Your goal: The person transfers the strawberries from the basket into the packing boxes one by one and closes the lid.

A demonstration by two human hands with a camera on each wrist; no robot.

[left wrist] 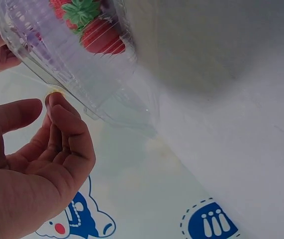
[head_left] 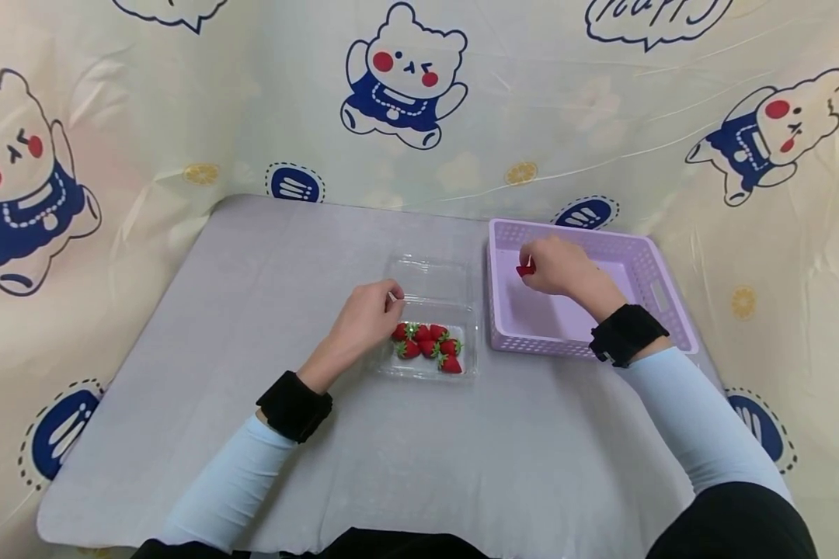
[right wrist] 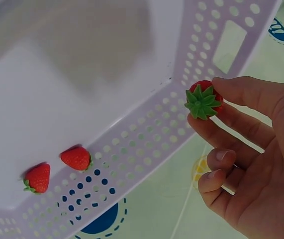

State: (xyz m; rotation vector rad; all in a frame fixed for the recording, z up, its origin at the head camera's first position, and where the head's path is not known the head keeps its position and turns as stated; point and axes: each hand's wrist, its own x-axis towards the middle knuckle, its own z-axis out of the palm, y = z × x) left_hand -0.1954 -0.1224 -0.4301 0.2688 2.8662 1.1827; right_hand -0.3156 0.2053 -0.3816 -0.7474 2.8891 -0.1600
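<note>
My right hand (head_left: 558,266) pinches a strawberry (right wrist: 203,101) between thumb and fingers, its green leaf cap facing the right wrist camera. It hovers over the purple perforated basket (head_left: 503,326). Two more strawberries lie in that basket by its wall, one of them a red strawberry (right wrist: 38,178) with its leaves toward the wall; my hand hides them in the head view. On the left, my left hand (head_left: 367,318) has loosely bent fingers, thumb apart, with fingertips right at the edge of a clear plastic box (head_left: 466,373). Several strawberries (head_left: 428,348) sit inside the box.
The box's clear lid (head_left: 429,279) stands opened toward the back. The basket is just right of the box, on a grey-covered table (head_left: 287,272). A bear-print curtain (head_left: 252,93) surrounds the table at the back and sides.
</note>
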